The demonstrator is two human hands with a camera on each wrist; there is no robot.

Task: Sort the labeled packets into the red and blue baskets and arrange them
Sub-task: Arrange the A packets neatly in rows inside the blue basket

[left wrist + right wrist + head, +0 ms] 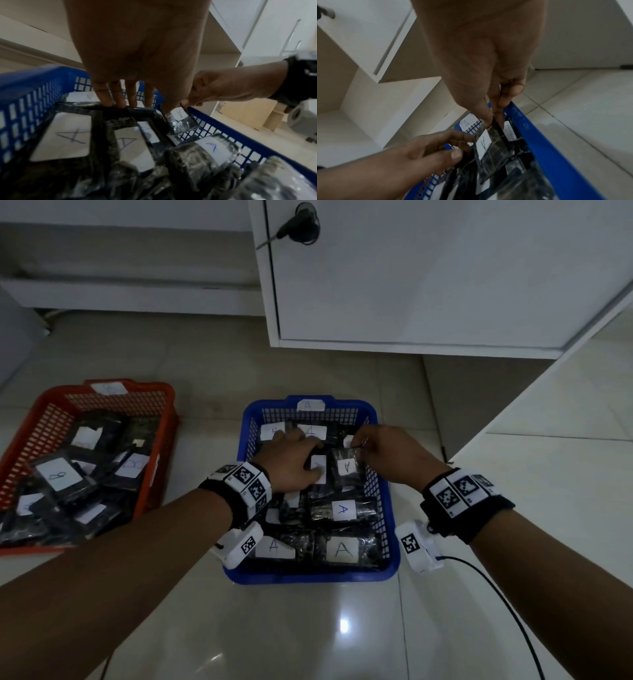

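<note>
Head view: glossy crinkled packets fill mesh blue basket.

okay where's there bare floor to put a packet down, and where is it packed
Bare tile lies between the red basket and the blue basket, and in front of the blue one. Crowded: both baskets are full of packets, and the left hand and right hand work at the blue basket's far end.
</note>
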